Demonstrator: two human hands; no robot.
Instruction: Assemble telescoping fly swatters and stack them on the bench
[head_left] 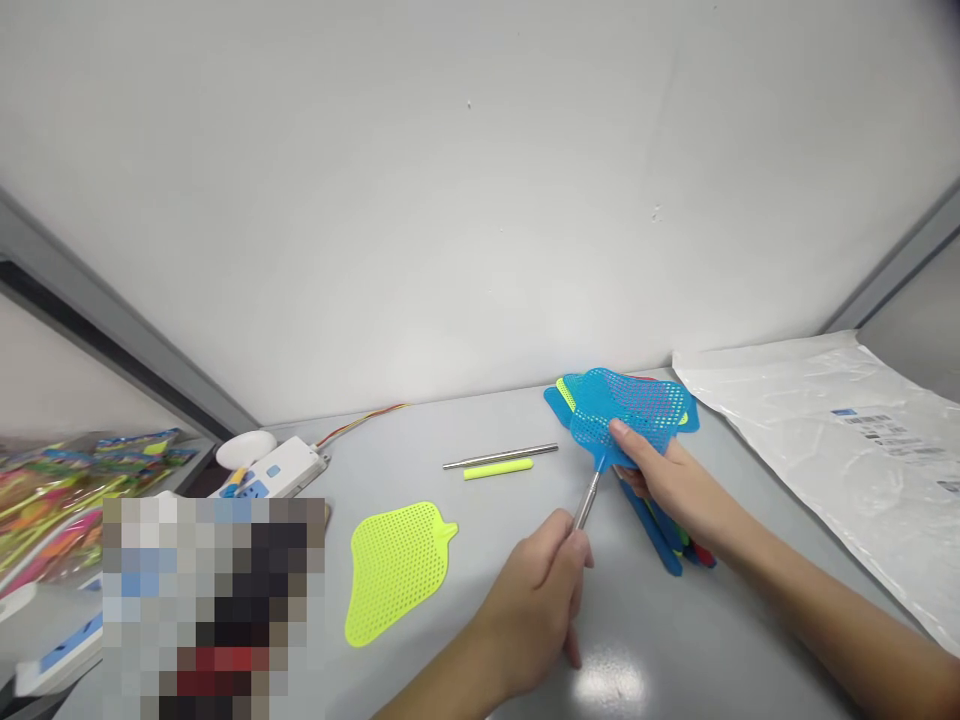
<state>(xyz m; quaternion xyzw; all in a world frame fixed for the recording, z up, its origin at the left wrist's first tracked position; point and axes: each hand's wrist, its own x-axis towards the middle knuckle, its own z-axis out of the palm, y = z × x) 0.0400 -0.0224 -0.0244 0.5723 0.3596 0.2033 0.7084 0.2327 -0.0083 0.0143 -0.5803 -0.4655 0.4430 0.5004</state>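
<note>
Blue swatter (615, 405) held; clear packaging (82, 443) contains colourful items (46, 503).

Grey table (390, 465) | lime mesh head (400, 570) | metal rod (501, 456) | lime stick (499, 469) | swatter pile (657, 536) | packaging (817, 440)

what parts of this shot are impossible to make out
All in the head view:
- Lower end of the metal rod: hidden by the left hand.
- Count of stacked swatters: covered by the blue swatter head and right hand.
- White bag's label print: too small.
- Lower-left items: masked by a pixelated patch.
</note>
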